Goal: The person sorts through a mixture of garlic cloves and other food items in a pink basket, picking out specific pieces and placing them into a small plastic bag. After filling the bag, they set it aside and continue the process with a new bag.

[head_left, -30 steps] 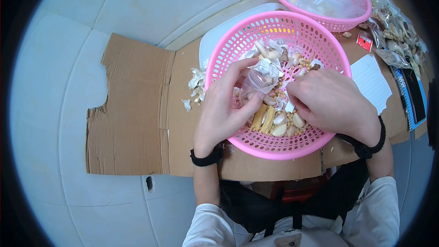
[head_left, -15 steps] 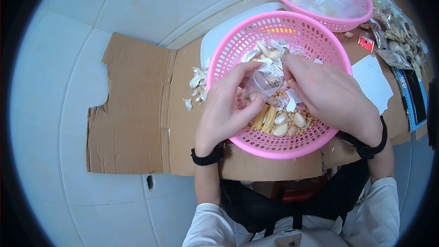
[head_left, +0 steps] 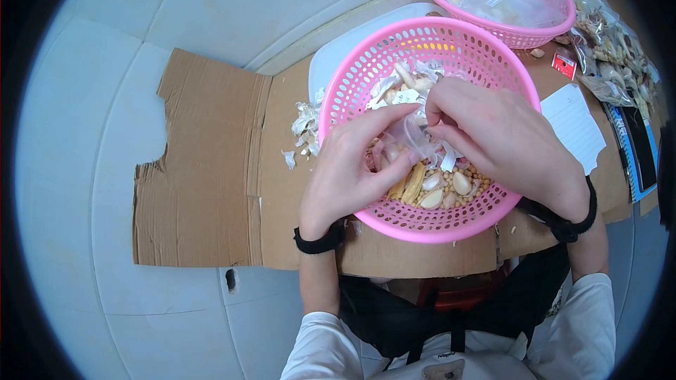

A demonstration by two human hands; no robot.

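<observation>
Over the pink basket (head_left: pixel 429 232), my left hand (head_left: pixel 338 169) holds a small clear plastic bag (head_left: pixel 412 135) between thumb and fingers. Something pale shows through the bag, but I cannot make out what it is. My right hand (head_left: pixel 496 130) is closed in a pinch at the bag's upper edge, fingertips partly hidden. Below the hands lie garlic cloves (head_left: pixel 462 183), round tan beans (head_left: pixel 466 200) and yellowish dried sticks (head_left: pixel 414 184). White paper slips (head_left: pixel 448 160) and pale root-like pieces (head_left: pixel 415 81) lie deeper in the basket.
A second pink basket (head_left: pixel 556 28) with clear bags stands at the back right. Bagged dried goods (head_left: pixel 620 49), a lined paper (head_left: pixel 574 127), a phone (head_left: pixel 639 144) and a red packet (head_left: pixel 563 65) lie right. White scraps (head_left: pixel 306 127) sit left on the cardboard (head_left: pixel 204 169).
My right hand has shifted slightly left, and its fingertips have come together at the bag's edge. The bag looks more crumpled. My left hand has barely moved.
</observation>
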